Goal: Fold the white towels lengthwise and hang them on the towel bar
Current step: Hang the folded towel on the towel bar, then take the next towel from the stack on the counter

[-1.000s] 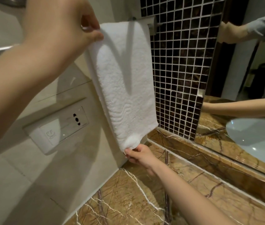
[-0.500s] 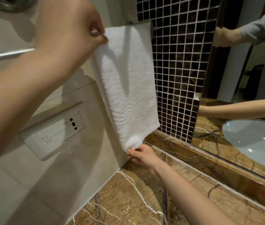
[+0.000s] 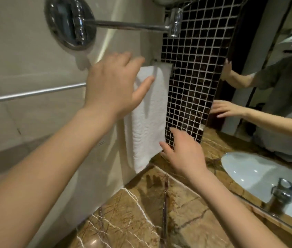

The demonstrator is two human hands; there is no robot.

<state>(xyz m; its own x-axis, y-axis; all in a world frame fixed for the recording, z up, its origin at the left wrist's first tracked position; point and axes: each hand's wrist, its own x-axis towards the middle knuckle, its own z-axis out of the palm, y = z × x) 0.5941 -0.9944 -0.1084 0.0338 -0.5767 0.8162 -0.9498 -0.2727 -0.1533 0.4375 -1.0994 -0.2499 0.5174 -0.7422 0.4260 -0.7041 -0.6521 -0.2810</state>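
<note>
Hanging on the towel bar (image 3: 34, 93), the white towel (image 3: 148, 122) has the left hand (image 3: 113, 86) before its top and the right hand (image 3: 182, 154) beside its bottom, both hands spread wide, gripping nothing.

This is a bathroom, and its polished finishes suggest a hotel. A brown marble counter (image 3: 186, 221) with white veins meets a large wall mirror (image 3: 275, 83), in which a white basin (image 3: 249, 172) and a chrome tap (image 3: 282, 192) are reflected. Dark mosaic tiles (image 3: 195, 68) cover the strip beside the mirror. On the beige wall, a round shaving mirror (image 3: 70, 24) sits on a metal arm above a towel bar (image 3: 34, 93), where a white towel (image 3: 148, 122) hangs.
</note>
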